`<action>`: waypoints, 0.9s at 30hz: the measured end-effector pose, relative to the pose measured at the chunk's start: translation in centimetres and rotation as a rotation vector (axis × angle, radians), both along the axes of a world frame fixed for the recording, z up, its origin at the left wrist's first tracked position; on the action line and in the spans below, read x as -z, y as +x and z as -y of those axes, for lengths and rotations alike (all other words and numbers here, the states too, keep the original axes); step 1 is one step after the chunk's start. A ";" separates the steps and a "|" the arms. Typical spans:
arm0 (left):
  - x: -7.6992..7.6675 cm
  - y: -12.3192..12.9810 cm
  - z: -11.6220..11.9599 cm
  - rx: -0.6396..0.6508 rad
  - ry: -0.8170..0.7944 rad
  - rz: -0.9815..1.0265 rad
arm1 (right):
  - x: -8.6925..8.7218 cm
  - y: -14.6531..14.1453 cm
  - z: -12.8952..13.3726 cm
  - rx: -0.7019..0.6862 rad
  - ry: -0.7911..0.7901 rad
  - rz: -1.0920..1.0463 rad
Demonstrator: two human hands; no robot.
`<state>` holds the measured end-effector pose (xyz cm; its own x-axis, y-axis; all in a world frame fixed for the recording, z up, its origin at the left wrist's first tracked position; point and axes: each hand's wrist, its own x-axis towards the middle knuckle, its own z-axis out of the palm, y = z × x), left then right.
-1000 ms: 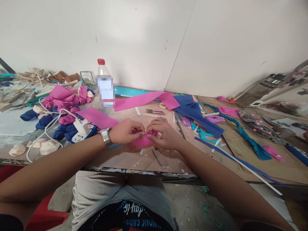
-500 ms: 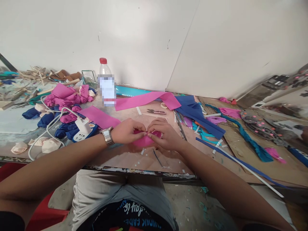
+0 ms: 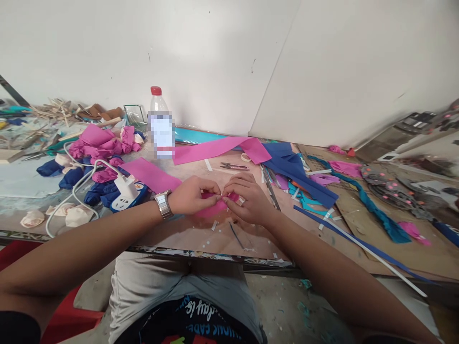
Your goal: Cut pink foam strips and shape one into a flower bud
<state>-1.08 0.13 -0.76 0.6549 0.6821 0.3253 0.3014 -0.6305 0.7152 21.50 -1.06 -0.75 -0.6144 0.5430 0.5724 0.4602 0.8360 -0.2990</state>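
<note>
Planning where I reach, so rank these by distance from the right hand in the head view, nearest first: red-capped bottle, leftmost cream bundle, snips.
From the right hand:
1. Snips, just beyond the hand.
2. Red-capped bottle, farther back, to the left.
3. Leftmost cream bundle, far left, near the front edge.

Two hands [image 3: 191, 196] [image 3: 247, 198], one held pink piece [image 3: 214, 209], one bottle [image 3: 161, 130], one wristwatch [image 3: 163, 204] and one plug [image 3: 126, 186].

The bottle cap [image 3: 156, 91] is red; the power strip [image 3: 129, 197] is blue and white — its cable [image 3: 74, 187] plain white. The long strip [image 3: 211, 149] is solid pink, the folded fabric [image 3: 299, 172] navy blue, the twisted fabric [image 3: 362, 200] teal. The T-shirt [image 3: 172, 322] is black — printed with white and blue lettering.
</note>
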 end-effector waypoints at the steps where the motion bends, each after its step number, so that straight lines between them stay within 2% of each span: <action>1: 0.0 0.0 0.1 -0.004 0.018 -0.003 | 0.0 0.0 0.0 -0.007 0.000 -0.005; 7: 0.3 0.1 0.3 -0.012 0.282 -0.129 | 0.2 -0.3 0.1 -0.021 -0.118 -0.047; 9: 0.2 0.0 0.2 -0.023 0.310 -0.179 | 0.1 -0.2 0.1 0.004 -0.150 -0.067; 13: 0.1 -0.4 -0.2 -0.052 0.233 -0.226 | -0.2 0.2 -0.1 0.041 -0.179 -0.057; 20: 0.0 -0.8 -0.6 0.015 0.100 -0.163 | -0.2 0.3 -0.3 0.019 -0.202 -0.038; 27: -0.1 -1.0 -1.0 -0.022 0.058 -0.127 | -0.5 0.4 -0.4 0.056 -0.262 -0.073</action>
<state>-2.09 1.11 -0.71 0.6782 0.6793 0.2802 0.4018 -0.6621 0.6326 21.86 -0.66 -0.28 -0.5418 0.7102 0.4496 0.4726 0.6997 -0.5357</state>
